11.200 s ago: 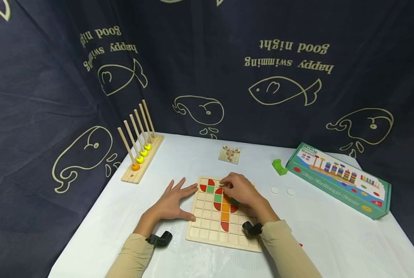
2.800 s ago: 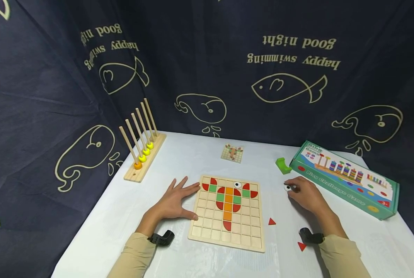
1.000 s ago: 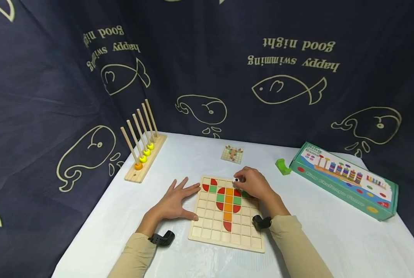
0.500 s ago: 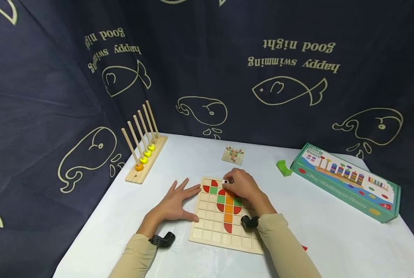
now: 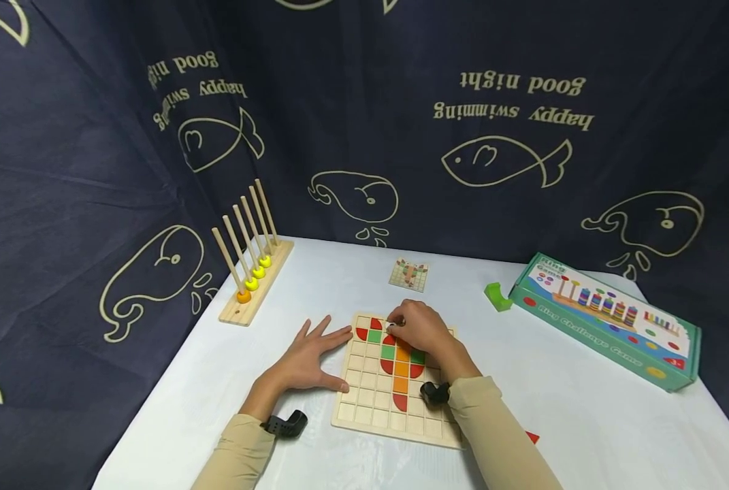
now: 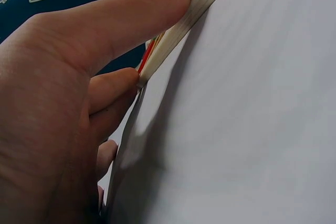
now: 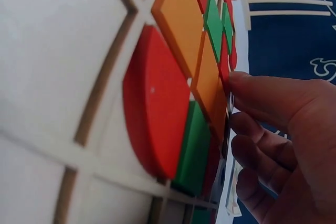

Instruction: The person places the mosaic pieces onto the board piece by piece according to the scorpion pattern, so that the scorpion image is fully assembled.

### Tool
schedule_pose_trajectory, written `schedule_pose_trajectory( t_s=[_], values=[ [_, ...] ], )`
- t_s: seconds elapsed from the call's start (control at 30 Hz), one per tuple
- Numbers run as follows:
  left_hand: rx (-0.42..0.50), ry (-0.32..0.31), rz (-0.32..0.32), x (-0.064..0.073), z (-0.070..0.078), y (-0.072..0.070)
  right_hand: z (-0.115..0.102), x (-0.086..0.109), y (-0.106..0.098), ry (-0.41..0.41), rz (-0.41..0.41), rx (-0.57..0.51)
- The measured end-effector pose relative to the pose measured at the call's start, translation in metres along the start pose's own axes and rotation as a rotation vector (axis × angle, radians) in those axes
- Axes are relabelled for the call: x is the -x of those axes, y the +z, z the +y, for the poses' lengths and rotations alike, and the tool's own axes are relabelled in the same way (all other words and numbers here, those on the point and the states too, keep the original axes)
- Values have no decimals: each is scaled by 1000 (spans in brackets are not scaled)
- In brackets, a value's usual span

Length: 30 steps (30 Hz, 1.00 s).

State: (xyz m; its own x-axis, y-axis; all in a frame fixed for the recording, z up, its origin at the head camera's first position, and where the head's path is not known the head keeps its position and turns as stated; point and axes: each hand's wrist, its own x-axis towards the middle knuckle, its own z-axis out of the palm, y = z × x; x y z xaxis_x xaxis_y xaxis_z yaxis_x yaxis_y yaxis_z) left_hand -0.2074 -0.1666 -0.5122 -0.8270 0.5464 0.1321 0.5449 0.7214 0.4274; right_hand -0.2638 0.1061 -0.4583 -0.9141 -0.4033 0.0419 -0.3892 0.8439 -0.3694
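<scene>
My left hand [image 5: 305,354] has its fingers spread, with thumb and fingertips touching the left edge of a wooden grid board [image 5: 364,393]. The left wrist view shows the thumb [image 6: 157,1] along the board's side. Over the board's top row, my right hand [image 5: 422,330] pinches a white eye disc [image 5: 391,326], mostly covered by the fingertips. On the board, orange squares [image 5: 401,369] form a column. Red quarter-round tiles [image 7: 157,103] and green tiles [image 5: 388,352] sit around it. The right hand hides the board's upper right part.
Behind the board lies a small pattern card [image 5: 408,275]. A wooden peg stand [image 5: 256,286] with several beads is at the left. At the right are a green curved block [image 5: 497,297] and a game box [image 5: 606,320]. A red triangle [image 5: 532,437] shows beside the right sleeve.
The right hand picked up an eye disc from the table at the right, carried it left over the board's top row, and lowered it slightly. The left hand stays in place.
</scene>
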Motion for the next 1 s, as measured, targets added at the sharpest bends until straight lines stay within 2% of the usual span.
schedule_pose_trajectory(
  t_s=[0.27,0.47,0.77,1.0],
  values=[
    [5,12,18,2,-1,0,6,7,-6,-16,38,-15],
    [16,9,10,2,0,0,11,22,-13,-33,70,-41],
    [13,34,25,2,0,-2,24,54,-32,-1,87,-40],
    [15,26,21,1,0,-1,42,88,-40,27,91,-59]
  ],
)
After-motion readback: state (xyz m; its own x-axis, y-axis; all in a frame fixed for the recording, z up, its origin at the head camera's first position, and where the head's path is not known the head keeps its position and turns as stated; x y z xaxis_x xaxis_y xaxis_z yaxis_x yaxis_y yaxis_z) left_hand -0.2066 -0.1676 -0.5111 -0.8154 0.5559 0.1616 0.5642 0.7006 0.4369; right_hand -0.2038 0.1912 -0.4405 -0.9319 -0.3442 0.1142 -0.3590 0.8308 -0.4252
